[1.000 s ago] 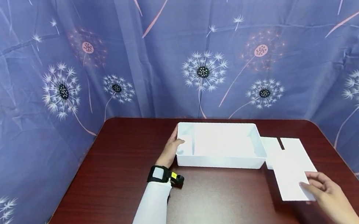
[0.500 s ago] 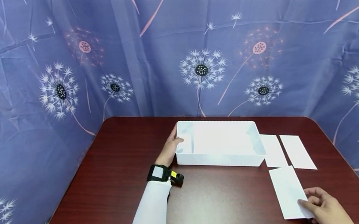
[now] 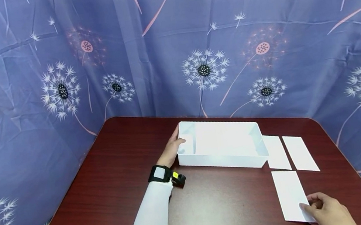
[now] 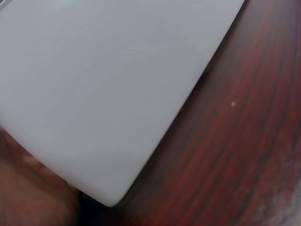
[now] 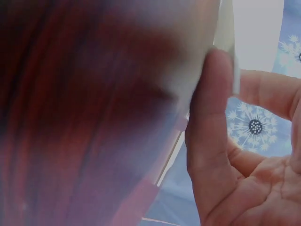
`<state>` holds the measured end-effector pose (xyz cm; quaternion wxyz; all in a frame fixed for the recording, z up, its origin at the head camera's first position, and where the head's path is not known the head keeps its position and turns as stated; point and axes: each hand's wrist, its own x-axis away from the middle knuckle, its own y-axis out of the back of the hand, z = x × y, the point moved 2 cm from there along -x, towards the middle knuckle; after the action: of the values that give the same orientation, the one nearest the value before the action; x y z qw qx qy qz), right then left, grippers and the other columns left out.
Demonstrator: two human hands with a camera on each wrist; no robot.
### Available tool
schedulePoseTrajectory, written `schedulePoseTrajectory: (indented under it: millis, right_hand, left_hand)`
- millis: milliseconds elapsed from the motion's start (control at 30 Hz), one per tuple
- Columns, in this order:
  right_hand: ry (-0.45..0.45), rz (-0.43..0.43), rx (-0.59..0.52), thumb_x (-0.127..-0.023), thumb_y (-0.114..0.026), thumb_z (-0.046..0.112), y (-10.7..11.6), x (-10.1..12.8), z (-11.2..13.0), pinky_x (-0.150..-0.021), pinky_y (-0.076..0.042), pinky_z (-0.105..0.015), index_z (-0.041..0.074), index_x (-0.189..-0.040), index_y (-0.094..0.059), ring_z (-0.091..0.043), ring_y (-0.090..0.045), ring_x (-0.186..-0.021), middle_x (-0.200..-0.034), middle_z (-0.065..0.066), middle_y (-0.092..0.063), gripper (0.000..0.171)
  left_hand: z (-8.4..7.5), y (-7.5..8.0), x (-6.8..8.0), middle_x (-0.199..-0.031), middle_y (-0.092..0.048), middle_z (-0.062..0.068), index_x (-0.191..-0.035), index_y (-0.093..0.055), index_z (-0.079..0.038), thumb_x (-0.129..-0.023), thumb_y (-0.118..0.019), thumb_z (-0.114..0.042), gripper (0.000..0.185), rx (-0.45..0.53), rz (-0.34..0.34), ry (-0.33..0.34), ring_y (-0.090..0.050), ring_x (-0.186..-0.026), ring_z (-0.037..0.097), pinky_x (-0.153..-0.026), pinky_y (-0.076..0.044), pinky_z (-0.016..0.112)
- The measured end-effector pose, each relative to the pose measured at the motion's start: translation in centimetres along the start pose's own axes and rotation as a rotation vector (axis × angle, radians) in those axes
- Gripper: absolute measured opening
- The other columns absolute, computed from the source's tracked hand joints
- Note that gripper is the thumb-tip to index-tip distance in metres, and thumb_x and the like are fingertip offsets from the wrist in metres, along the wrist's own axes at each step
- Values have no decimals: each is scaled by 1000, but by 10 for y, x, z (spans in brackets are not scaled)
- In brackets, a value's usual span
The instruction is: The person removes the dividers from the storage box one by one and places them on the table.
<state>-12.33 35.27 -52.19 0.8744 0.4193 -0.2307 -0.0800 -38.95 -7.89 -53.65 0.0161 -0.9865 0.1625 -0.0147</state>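
A shallow white rectangular box [image 3: 223,162] stands on the table, a narrow section partitioned off at its left end. My left hand [image 3: 171,151] grips that end, thumb over the rim and fingers outside. In the left wrist view the box wall [image 4: 108,94] fills much of the picture, and part of the left hand [image 4: 33,188] shows at the lower left. Near the table's right front, my right hand [image 3: 329,211] pinches the right edge of a white rectangular card [image 3: 289,193]. The right wrist view has the thumb [image 5: 209,117] on one side of the card [image 5: 226,28], fingers on the other.
Two more white cards lie side by side right of the box, a left card [image 3: 276,153] close to its corner and a right card [image 3: 300,153]. The dark red wooden table [image 3: 109,194] backs onto a blue dandelion-patterned curtain [image 3: 162,66].
My right hand has brought the pinched card toward the front and down, away from the other two cards, which now show whole. My left hand and the box have hardly moved.
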Motion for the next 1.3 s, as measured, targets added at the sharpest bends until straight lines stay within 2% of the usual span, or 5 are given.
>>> schedulePoseTrajectory:
  millis: [200, 433, 767, 1033, 1300]
  right_hand:
    - [-1, 1, 34, -86, -79, 37, 0, -1, 0, -58, -57, -31, -10, -117, -65, -15, -64, -67, -82, -2, -63, 58]
    - [15, -1, 167, -87, -77, 45, 4, 2, 2, -64, -37, -32, -6, -114, -67, -16, -53, -73, -82, 1, -62, 58]
    - [3, -12, 203, -85, -77, 51, 4, 3, 4, -62, -37, -33, -4, -116, -66, -16, -53, -73, -83, 1, -62, 64]
    - [9, 7, 188, -84, -76, 60, 4, 1, 10, -65, -34, -33, 0, -119, -68, -14, -52, -77, -84, 3, -59, 69]
    - [65, 17, 185, -93, -66, 62, 6, 3, 28, -65, -38, -33, 0, -129, -64, -13, -53, -78, -92, 2, -63, 72]
  left_hand:
    - [1, 1, -1, -175, -6, -8, -167, -15, -35, -97, -52, -14, 82, 2, -7, 0, 2, -162, 20, -129, -3, 58]
    - [3, 2, -1, -175, -7, -8, -167, -16, -35, -96, -52, -12, 83, 18, -11, -4, 1, -162, 19, -129, -5, 56]
    - [1, 2, -1, -175, -7, -8, -167, -15, -33, -97, -51, -12, 82, 7, -3, -9, 1, -162, 20, -129, -5, 57]
    - [1, 2, -1, -176, -7, -7, -168, -15, -32, -97, -51, -12, 82, -1, -2, -11, 2, -162, 21, -129, -3, 59]
    - [2, 1, -1, -176, -6, -8, -168, -13, -31, -97, -51, -13, 83, 5, -2, 0, 3, -162, 21, -129, -4, 59]
